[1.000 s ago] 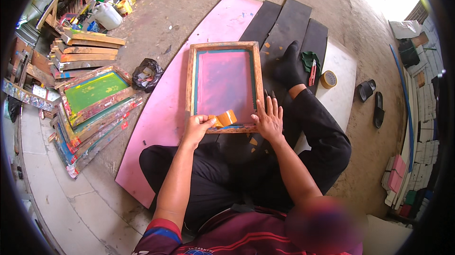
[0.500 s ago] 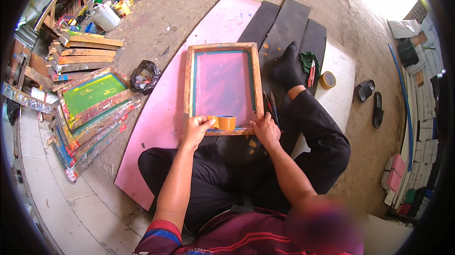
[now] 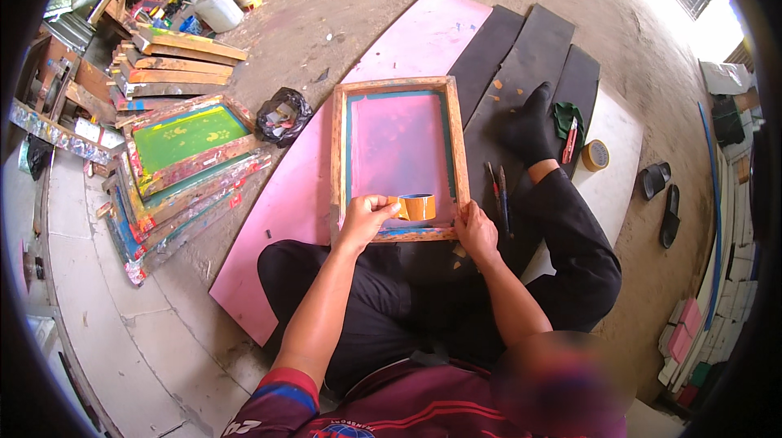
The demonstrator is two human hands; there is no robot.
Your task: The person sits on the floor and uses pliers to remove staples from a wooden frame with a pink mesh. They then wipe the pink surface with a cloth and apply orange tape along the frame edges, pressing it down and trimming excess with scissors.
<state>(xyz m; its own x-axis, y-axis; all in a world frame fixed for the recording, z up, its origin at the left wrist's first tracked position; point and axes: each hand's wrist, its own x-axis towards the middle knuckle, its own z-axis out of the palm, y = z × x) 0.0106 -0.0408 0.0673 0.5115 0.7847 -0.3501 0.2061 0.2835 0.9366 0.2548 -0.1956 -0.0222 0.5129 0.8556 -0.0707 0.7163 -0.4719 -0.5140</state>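
Note:
A wooden-framed printing screen (image 3: 460, 141) with a pinkish see-through mesh lies tilted over my crossed legs, its near edge towards me. Above its near left corner, my left hand (image 3: 364, 222) is closed in a pinch on the pulled-out end of a roll of orange tape (image 3: 419, 208). The roll itself hangs just right of the fingers, over the near part of the mesh. At the near right corner, my right hand (image 3: 476, 233) is closed round the frame, thumb on top; its underside is hidden.
Beneath me lie a pink board (image 3: 301, 218) and black sheets (image 3: 529, 55). Slim brush-like tools (image 3: 498, 194), a red cutter (image 3: 569, 138) and another tape roll (image 3: 596, 155) lie to the right. At left are stacked screens (image 3: 191, 141) and a black bag of scraps (image 3: 283, 116).
The whole view has shifted, so surroundings appear farther right. Against the boards, the screen has moved slightly left, widening the gap between my right hand and the slim tools. Both grips stay the same.

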